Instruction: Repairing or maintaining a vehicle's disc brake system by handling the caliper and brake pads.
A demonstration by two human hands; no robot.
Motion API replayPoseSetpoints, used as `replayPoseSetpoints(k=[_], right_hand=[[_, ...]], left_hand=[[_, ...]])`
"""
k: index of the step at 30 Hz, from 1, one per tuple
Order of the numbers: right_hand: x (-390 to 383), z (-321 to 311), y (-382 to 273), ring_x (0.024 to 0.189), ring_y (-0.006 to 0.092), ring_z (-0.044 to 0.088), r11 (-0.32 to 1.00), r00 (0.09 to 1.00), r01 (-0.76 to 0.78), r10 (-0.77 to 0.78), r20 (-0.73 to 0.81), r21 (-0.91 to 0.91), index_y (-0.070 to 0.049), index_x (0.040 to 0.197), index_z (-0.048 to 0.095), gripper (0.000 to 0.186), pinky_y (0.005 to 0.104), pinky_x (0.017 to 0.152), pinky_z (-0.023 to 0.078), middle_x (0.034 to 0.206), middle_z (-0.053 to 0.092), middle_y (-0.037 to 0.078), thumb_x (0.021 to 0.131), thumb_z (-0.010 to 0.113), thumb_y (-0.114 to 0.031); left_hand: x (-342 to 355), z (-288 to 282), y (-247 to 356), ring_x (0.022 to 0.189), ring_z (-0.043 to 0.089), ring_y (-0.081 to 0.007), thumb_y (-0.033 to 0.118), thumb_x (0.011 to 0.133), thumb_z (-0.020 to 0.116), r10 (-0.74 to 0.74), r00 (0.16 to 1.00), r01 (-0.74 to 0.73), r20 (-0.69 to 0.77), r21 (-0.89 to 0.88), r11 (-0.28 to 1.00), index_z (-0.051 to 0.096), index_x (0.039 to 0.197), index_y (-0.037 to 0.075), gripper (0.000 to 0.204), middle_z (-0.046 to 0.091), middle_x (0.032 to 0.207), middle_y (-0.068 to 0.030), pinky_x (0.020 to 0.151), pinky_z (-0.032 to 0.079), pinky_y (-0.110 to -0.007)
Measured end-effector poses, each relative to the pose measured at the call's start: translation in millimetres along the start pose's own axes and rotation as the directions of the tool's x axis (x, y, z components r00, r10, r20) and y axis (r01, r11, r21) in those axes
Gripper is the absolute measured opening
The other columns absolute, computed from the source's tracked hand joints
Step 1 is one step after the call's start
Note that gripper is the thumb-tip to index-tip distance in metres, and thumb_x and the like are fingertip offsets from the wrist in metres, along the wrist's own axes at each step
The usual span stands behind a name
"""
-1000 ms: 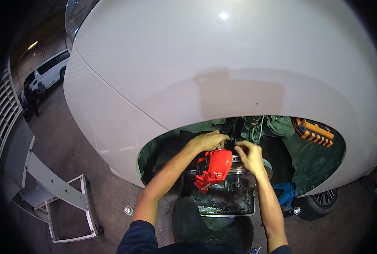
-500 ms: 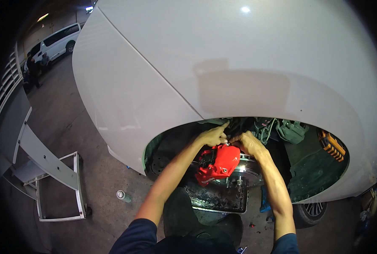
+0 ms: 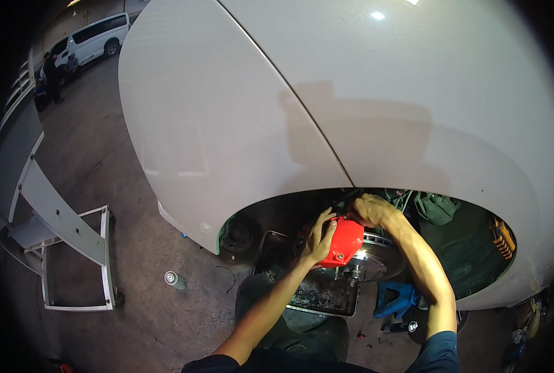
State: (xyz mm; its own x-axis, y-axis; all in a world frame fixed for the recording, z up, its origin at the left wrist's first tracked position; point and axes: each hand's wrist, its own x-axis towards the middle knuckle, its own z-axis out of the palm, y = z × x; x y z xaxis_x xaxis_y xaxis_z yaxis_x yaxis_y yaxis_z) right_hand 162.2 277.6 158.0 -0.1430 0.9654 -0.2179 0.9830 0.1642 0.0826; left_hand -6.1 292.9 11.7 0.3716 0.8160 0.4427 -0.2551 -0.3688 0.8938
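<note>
left hand [image 3: 319, 239] lies flat against the near, left face of the glossy red cast-metal brake caliper [image 3: 345, 241], fingers spread and curved round its edge, thumb side upward; it cups and steadies the part and does not pinch it. right hand [image 3: 371, 209] sits at the caliper's upper right corner, just inside the dark wheel arch, fingers curled shut over something there; what they enclose is hidden by the knuckles and the shadow, so cannot tell if it is a bolt, a tool or the caliper's own top edge. the caliper straddles the upper left rim of the bare grey steel brake disc [image 3: 376, 261], touching it, with its long axis running from lower left to upper right, roughly along the disc's rim. seen from the left palm the caliper lies directly to the right and in contact; seen from the right hand it lies below and slightly left. the left hand is the nearer to the caliper's body, the right works at its far top end. outward: white curved car fender [image 3: 376, 105] overhangs both hands; a dark oily drip tray [image 3: 277, 248] lies under the disc on the concrete floor [image 3: 140, 205]; a blue jack stand [image 3: 394, 298] stands just right of the tray; a small silver spray can [image 3: 175, 280] lies well apart to the left, near a grey steel frame [image 3: 78, 236].
</note>
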Motion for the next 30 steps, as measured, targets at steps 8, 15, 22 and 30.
replayPoseSetpoints(k=[8,15,22,30], right_hand=[[7,-4,-2,0.085,0.0398,0.066,0.996,0.991,-0.075,0.069,0.116,0.047,-0.003,0.092,0.069,0.037,0.0471,0.078,0.053,0.082,0.068,0.022,0.095,0.053,-0.037],[8,-6,3,0.095,0.0344,0.066,0.991,0.997,-0.013,0.003,0.078,0.131,-0.007,0.097,0.069,0.024,0.0435,0.082,0.052,0.095,0.070,0.017,0.085,0.065,-0.027],[16,-18,1,0.088,0.0312,0.066,0.992,0.984,-0.052,0.032,0.175,0.111,-0.009,0.097,0.069,0.025,0.0423,0.077,0.052,0.089,0.070,0.013,0.076,0.071,-0.023],[18,-6,6,0.077,0.0332,0.065,1.000,0.983,-0.002,0.004,0.181,-0.014,-0.006,0.097,0.069,0.025,0.0417,0.071,0.051,0.081,0.068,0.016,0.086,0.066,-0.028]], left_hand=[[-1,0,-5,0.115,0.060,-0.0338,0.027,0.102,0.044,0.024,1.000,-0.024,-0.007,0.010,1.000,0.048,0.132,-0.005,0.044,0.062,0.122,-0.0240,0.100,0.045,-0.039],[-1,-1,-2,0.112,0.062,-0.0334,0.025,0.101,0.043,0.037,0.999,-0.037,-0.033,0.021,0.999,0.050,0.129,-0.003,0.040,0.065,0.119,-0.0212,0.097,0.046,-0.039],[0,2,-5,0.108,0.063,-0.0327,0.026,0.101,0.047,0.007,0.999,-0.008,-0.044,-0.033,0.999,0.049,0.130,-0.003,0.041,0.065,0.115,-0.0223,0.095,0.047,-0.040],[-1,2,-6,0.110,0.063,-0.0317,0.020,0.101,0.046,-0.009,0.998,0.008,-0.064,-0.023,1.000,0.049,0.130,-0.002,0.036,0.066,0.116,-0.0198,0.096,0.047,-0.038]])
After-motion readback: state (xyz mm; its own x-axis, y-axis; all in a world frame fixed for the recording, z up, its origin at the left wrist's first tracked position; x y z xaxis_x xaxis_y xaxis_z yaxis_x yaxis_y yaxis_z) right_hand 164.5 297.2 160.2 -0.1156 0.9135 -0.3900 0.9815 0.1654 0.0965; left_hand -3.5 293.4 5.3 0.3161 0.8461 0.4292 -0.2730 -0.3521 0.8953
